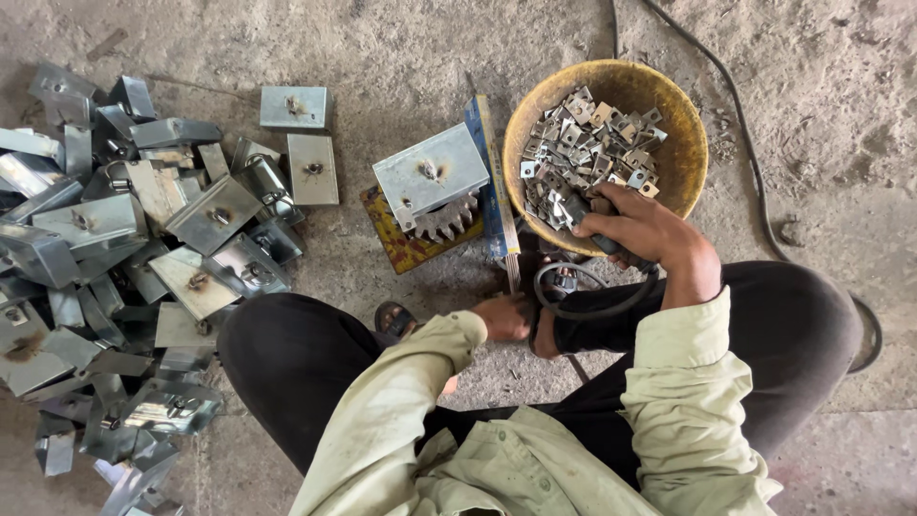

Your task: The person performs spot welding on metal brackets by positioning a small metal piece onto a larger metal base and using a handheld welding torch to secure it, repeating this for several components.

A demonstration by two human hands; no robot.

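Note:
My right hand [642, 231] is closed around a dark tool handle [590, 222] at the near rim of a yellow bowl [686, 158] filled with several small metal tabs [587, 143]. A black cable [592, 308] loops from the tool down past my knee. My left hand [504, 317] is low between my knees, fingers curled near the floor; what it holds is hidden. In front of it a grey metal box [432, 174] rests on a toothed piece [444, 220] and a yellow plate [401, 247].
A big heap of folded grey metal boxes [124, 248] covers the concrete floor on the left. Two flat boxes [298, 107] lie apart from it. A blue strip [489, 177] stands beside the bowl. A black cable [745, 143] runs across the floor on the right.

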